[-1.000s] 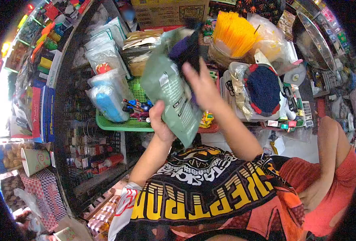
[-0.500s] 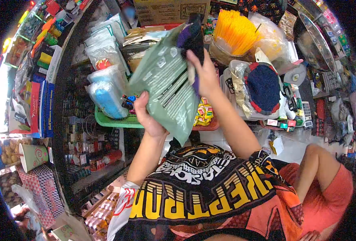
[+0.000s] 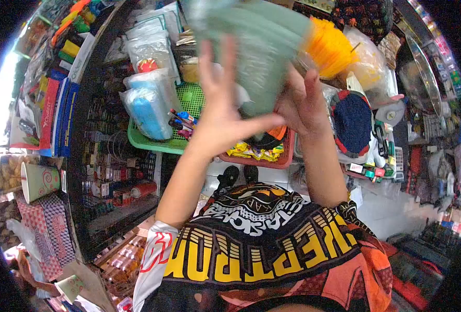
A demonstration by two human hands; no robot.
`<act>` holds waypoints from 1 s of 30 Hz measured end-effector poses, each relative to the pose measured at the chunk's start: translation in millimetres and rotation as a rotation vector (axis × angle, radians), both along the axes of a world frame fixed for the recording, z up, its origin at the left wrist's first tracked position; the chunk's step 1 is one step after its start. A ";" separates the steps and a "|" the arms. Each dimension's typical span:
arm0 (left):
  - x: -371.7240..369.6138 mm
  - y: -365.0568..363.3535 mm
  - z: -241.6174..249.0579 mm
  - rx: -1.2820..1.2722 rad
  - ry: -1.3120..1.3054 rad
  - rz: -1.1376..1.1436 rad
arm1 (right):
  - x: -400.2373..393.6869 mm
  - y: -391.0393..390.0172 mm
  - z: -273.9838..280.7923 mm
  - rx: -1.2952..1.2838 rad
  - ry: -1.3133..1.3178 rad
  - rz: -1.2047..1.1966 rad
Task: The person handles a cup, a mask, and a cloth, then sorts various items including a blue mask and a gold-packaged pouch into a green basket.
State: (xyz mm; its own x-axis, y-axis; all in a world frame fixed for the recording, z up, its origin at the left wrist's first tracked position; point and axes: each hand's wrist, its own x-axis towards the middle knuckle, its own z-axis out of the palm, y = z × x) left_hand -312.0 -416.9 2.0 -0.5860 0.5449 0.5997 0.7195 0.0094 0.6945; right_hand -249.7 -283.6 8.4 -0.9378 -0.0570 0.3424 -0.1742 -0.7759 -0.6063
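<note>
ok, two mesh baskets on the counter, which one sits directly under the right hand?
The red basket holding yellow candy wrappers; it lies below the right hand. The green basket, with pens, sits further left, under the left hand.

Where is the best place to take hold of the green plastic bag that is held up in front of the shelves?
Probably by its lower edge, from below and from both sides. The green plastic bag is raised flat and looks limp; the left hand and the right hand meet at its bottom, fingers spread against the film, so that part likely gives support.
</note>
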 end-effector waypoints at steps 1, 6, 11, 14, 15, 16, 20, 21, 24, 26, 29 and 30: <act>7.1 1.4 7.2 -0.249 0.061 0.059 | 2.1 -7.7 5.7 0.246 -0.147 -0.316; -32.1 -18.6 13.0 -0.259 0.099 0.083 | -48.0 -3.4 19.4 0.719 -0.207 -0.519; -87.1 -69.9 23.0 -0.008 0.001 0.422 | -124.7 8.7 -21.6 0.871 -0.328 -0.579; -79.0 -86.7 28.8 0.019 -0.059 0.501 | -159.5 3.9 -64.4 0.860 -0.383 -0.548; -78.7 -88.7 25.0 0.007 -0.058 0.521 | -167.6 4.0 -79.3 0.884 -0.403 -0.529; -77.5 -91.2 22.6 0.026 -0.081 0.497 | -179.3 2.4 -100.3 0.910 -0.421 -0.541; -72.1 -97.9 14.1 0.017 -0.215 0.459 | -208.6 -10.2 -162.9 0.986 -0.377 -0.706; -71.1 -100.4 13.2 0.000 -0.225 0.465 | -211.4 -12.6 -166.1 0.986 -0.304 -0.756; -69.0 -109.5 14.2 -0.059 -0.233 0.493 | -198.4 1.5 -162.3 1.245 -0.448 -0.781; -71.6 -115.8 11.4 -0.036 -0.240 0.478 | -184.5 4.0 -144.2 1.235 -0.452 -0.862; -74.7 -119.4 9.4 -0.007 -0.240 0.447 | -193.6 26.4 -181.2 1.183 -0.450 -0.891; -75.4 -119.1 9.4 0.013 -0.248 0.424 | -192.0 26.3 -179.4 1.149 -0.475 -0.825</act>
